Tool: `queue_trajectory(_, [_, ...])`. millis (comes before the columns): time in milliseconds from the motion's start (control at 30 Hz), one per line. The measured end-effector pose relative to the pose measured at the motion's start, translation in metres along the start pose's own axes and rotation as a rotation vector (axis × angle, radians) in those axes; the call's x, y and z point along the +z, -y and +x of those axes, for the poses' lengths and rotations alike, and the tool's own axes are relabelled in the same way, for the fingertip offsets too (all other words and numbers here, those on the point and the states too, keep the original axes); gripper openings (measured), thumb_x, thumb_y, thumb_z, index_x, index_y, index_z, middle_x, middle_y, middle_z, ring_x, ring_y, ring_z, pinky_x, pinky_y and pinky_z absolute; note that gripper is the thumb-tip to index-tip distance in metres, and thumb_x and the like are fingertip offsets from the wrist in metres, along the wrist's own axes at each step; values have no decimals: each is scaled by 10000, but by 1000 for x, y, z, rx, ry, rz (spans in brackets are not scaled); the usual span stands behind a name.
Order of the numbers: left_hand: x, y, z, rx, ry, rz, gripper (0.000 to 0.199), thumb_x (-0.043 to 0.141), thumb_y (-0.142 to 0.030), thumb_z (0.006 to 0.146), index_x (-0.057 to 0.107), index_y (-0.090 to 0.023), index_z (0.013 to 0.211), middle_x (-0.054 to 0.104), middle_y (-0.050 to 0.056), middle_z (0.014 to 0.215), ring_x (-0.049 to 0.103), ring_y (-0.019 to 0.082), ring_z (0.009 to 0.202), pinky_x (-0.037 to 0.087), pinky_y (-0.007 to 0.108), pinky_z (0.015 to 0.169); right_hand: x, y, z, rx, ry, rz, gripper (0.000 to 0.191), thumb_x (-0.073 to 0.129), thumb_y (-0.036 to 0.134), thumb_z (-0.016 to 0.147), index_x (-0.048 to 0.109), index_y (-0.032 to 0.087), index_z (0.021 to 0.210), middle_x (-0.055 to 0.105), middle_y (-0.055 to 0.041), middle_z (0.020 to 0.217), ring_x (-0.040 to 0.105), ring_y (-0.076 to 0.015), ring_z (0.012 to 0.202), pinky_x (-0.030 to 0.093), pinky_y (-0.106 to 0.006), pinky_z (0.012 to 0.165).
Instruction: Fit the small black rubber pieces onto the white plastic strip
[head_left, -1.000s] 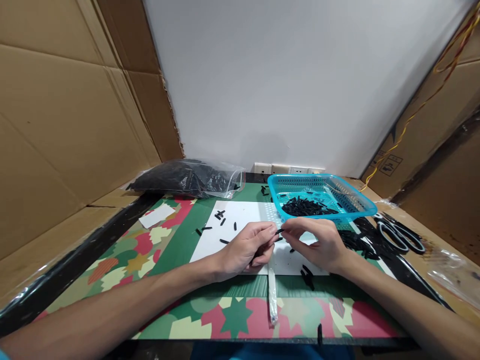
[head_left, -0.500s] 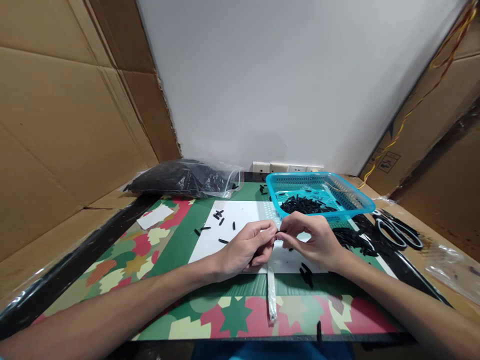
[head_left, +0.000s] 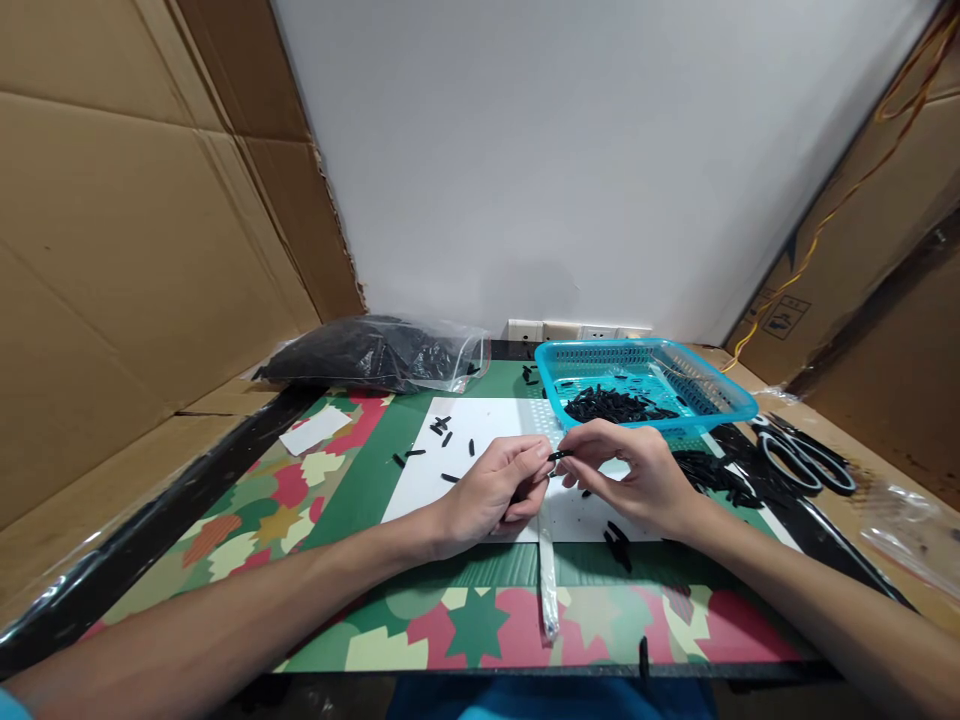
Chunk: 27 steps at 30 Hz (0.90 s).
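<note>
Over a white sheet (head_left: 420, 500), my left hand (head_left: 499, 490) and my right hand (head_left: 626, 470) meet at the fingertips. Between them is a small black strip (head_left: 559, 456), pinched by the left thumb and finger at one end and by the right fingertips at the other. The left hand's other fingers are curled, and whatever lies inside them is hidden. Several similar black pieces (head_left: 441, 425) are scattered on the sheet to the left. More black pieces (head_left: 619, 548) lie below my right hand. A thin strip in clear wrap (head_left: 549, 590) runs toward the table's front edge.
Behind my right hand stands a blue basket (head_left: 739, 412) holding a heap of black pieces (head_left: 611, 405). Scissors (head_left: 799, 460) and a black pile (head_left: 712, 478) lie to the right. A clear bag of black material (head_left: 367, 355) rests at the back left. Cardboard walls (head_left: 150, 220) flank the table.
The right fingertips have drawn slightly away from the left, so more of the black strip shows between them. The whole view has shifted slightly.
</note>
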<state>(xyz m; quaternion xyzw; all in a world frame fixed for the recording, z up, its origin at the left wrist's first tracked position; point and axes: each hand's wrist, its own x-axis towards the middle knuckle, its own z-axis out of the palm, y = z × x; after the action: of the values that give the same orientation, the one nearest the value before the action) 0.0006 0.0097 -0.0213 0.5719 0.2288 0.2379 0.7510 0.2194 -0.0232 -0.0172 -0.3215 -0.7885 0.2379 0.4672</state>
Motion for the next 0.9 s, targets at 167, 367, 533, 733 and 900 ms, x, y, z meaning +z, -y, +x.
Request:
queue_trajectory(167, [2, -5, -2, -22, -25, 21, 411, 542, -565, 1067, 518, -211, 859, 402, -115, 473, 238, 47, 337, 252, 116, 315, 0, -4, -1, 31, -1, 16, 67, 656, 277, 1048, 673, 220, 1079, 815, -8, 804, 807, -151, 645, 647, -212, 593])
queue_trajectory(367, [4, -7, -4, -7, -31, 28, 412, 558, -561, 1060, 552, -202, 857, 393, -111, 457, 234, 45, 333, 255, 114, 322, -1, -8, -2, 60, -7, 19, 162, 653, 370, 1065, 689, 213, 1050, 801, -6, 773, 797, -150, 626, 651, -225, 612])
queue_trajectory(533, [3, -7, -3, -6, -28, 8, 419, 561, -563, 1060, 526, -210, 837, 395, -110, 466, 225, 40, 335, 245, 110, 322, -3, -6, 0, 58, -13, 3, 193, 662, 396, 1061, 698, 212, 1014, 784, 2, 724, 771, -135, 595, 617, -213, 587])
queue_trajectory(733, [3, -7, -3, -6, -42, 5, 405, 571, -560, 1060, 515, -216, 853, 397, -114, 470, 231, 40, 337, 253, 101, 314, -3, -3, 0, 50, -22, -12, 202, 644, 407, 1071, 673, 214, 1020, 781, 3, 719, 753, -124, 578, 592, -200, 560])
queue_trajectory(900, [2, -6, -3, 7, -33, -3, 395, 570, -558, 1061, 514, -219, 866, 403, -118, 468, 229, 39, 327, 263, 102, 303, -2, -3, 0, 37, -22, -36, 215, 640, 414, 1072, 668, 213, 1003, 767, 5, 700, 732, -124, 567, 569, -203, 535])
